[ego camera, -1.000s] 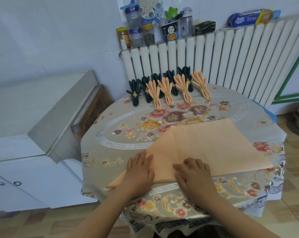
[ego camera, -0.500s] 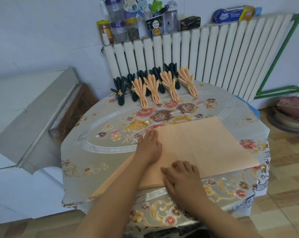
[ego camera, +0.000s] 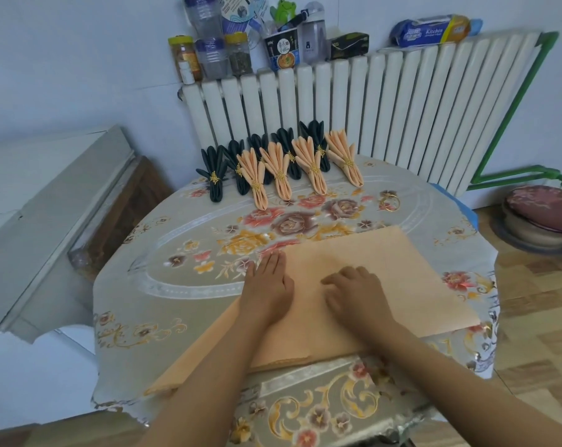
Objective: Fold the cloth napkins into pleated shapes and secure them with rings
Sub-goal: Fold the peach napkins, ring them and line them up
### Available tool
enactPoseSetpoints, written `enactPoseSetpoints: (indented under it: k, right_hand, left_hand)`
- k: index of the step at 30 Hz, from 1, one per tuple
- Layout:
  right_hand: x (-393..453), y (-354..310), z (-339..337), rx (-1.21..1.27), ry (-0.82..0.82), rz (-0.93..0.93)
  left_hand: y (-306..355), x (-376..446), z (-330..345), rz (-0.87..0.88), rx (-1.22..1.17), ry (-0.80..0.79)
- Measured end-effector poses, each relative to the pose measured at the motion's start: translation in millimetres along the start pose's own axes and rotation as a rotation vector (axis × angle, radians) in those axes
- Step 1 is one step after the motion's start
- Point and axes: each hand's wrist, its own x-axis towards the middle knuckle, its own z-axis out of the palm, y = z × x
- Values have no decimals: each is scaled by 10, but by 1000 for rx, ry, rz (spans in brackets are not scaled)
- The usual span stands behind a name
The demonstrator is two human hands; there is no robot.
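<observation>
Small pale-walled room, daylit.
Stood against the far wall: white radiator [ego camera: 369, 104] topped with jars and bottles [ego camera: 215, 56]; green pipe [ego camera: 511, 156] alongside, white cabinet [ego camera: 41, 221] at left, wood-patterned floor [ego camera: 537, 366].

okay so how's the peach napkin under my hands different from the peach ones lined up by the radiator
The napkin under your hands lies spread flat on the table; the four peach napkins at the back are gathered into pleated fan shapes. The flat napkin has no ring on it; each pleated one is cinched by a gold ring. Your left hand and right hand rest on the flat one; nothing touches the finished ones. They share the same peach colour.
</observation>
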Motion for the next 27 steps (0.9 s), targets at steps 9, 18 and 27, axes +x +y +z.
enactPoseSetpoints:
  k: [9,18,27]
  right_hand:
    - [915,924,-52,-198,-281,272]
    - [1247,1003,-320,-459,-494,263]
    - [713,527,-730,-272,-89,153]
  left_hand:
    - [38,19,54,1,-11,41]
    - [24,54,39,-3,-4,56]
    - [60,50,-28,49,-18,162]
